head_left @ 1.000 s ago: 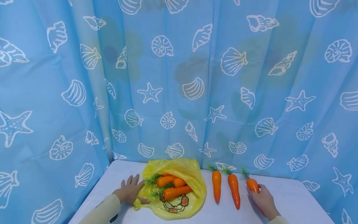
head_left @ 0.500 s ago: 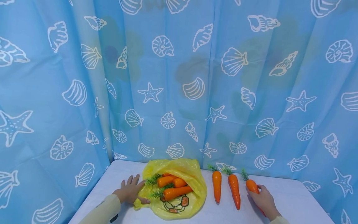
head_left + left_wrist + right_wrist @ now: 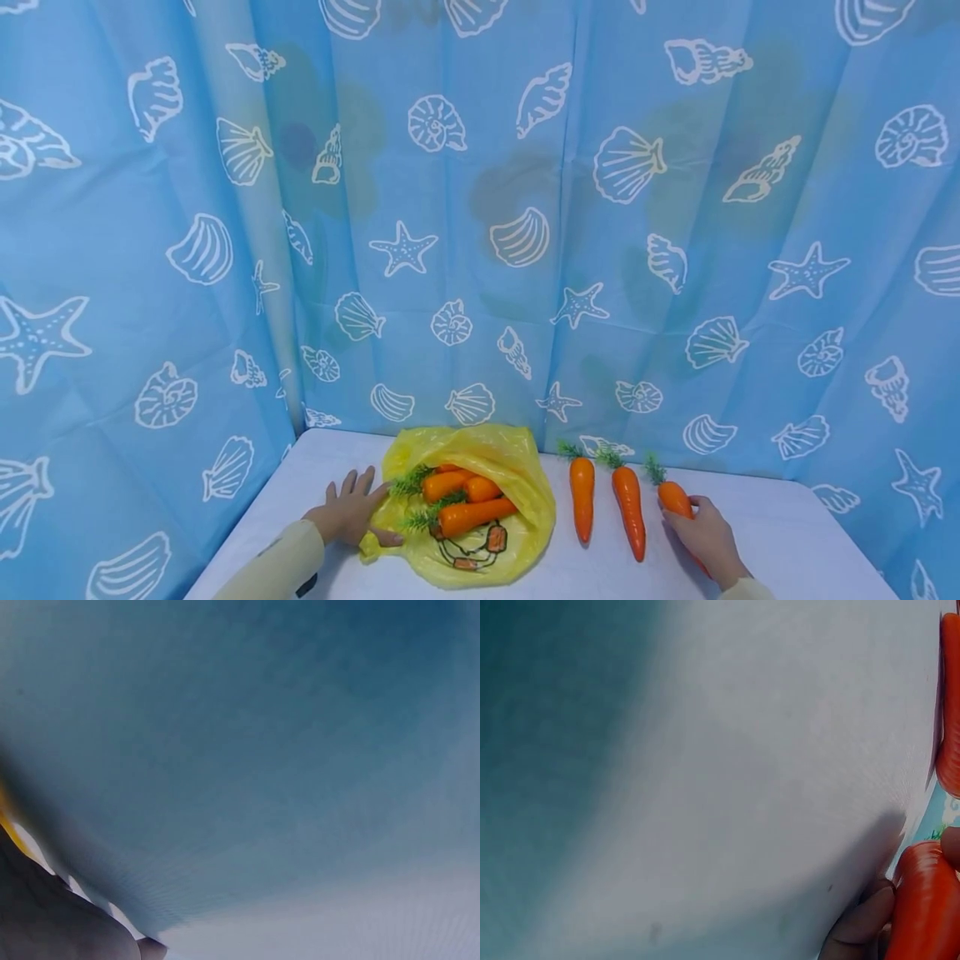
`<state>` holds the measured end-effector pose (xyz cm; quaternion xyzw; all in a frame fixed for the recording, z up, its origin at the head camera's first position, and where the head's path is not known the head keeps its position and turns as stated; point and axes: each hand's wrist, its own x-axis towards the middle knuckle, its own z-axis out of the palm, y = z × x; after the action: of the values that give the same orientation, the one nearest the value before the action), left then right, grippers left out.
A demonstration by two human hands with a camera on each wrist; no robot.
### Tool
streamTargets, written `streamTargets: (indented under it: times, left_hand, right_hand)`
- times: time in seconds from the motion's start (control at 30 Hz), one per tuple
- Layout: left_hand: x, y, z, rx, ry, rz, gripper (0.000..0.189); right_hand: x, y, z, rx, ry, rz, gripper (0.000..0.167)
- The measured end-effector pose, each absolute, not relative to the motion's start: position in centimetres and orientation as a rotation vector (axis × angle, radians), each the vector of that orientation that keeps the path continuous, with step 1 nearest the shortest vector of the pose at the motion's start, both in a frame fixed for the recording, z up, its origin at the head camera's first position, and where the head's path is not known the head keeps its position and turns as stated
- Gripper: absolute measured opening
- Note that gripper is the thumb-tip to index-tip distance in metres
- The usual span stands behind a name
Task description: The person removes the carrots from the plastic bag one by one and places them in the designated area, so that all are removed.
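Observation:
My right hand (image 3: 705,533) grips a carrot (image 3: 675,498) with a green leafy top, thumb on one side and fingers round the other. The right wrist view shows that carrot (image 3: 924,904) close up between the fingertips. At the left, my left hand (image 3: 351,508) rests with fingers spread at the edge of a yellow plastic bag (image 3: 517,467). Inside the bag's open mouth lie several carrots (image 3: 476,516), their green tops pointing left. Only part of the left hand (image 3: 60,922) appears in the left wrist view.
Two more carrots, one nearer the bag (image 3: 581,498) and one beside it (image 3: 628,510), lie side by side between the bag and my right hand. All stand on a white table (image 3: 795,533). A blue curtain (image 3: 480,283) with shell prints hangs behind and at the left.
The held carrot and my right hand have shifted very slightly left. My left hand, the bag and the other carrots stay as they were.

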<state>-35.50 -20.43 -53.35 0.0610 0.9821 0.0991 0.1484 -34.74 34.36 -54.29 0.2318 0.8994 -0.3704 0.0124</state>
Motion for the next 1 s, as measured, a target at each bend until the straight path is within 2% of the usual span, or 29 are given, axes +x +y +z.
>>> streamTargets:
  times: [0.37,0.73,1.0]
  left_hand:
    - [-35.13,-20.39,-52.99,0.201,2.828,0.264,0.109]
    - [-35.22,-20.25,-53.36,0.162,2.817,0.302,0.115]
    - [-35.30,-20.36,-52.99,0.178,2.823,0.281,0.111]
  right_hand:
    - [-34.70,34.03,-54.14,0.774,2.786,-1.108,0.070]
    - [-34.45,33.90,-54.01,0.798,2.785,-1.060,0.065]
    - [-34.75,34.65,-54.15,0.733,2.796,-1.069,0.074]
